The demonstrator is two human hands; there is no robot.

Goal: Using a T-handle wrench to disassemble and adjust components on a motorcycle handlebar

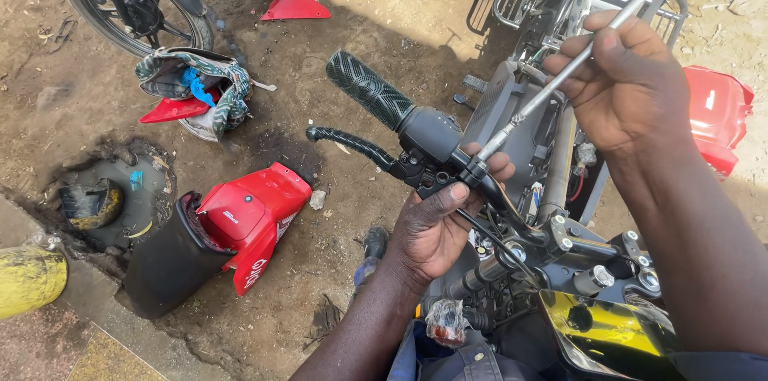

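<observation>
Left hand (436,225) clamped round switch housing (436,153) on motorbike handlebar (376,97), steadying it. Right hand (628,85) gripping long steel driver (560,77) near top, tip at housing. Rigid, slick shaft; probably best gripped high.

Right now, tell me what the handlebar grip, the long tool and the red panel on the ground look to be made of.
Handlebar grip: likely rubber, matt black-green with a moulded diamond texture.
Long tool, held by the right hand: metal by its look, a thin straight silver shaft that glints in the sun.
Red panel: probably plastic, glossy and smoothly moulded, with sharp highlights.
</observation>
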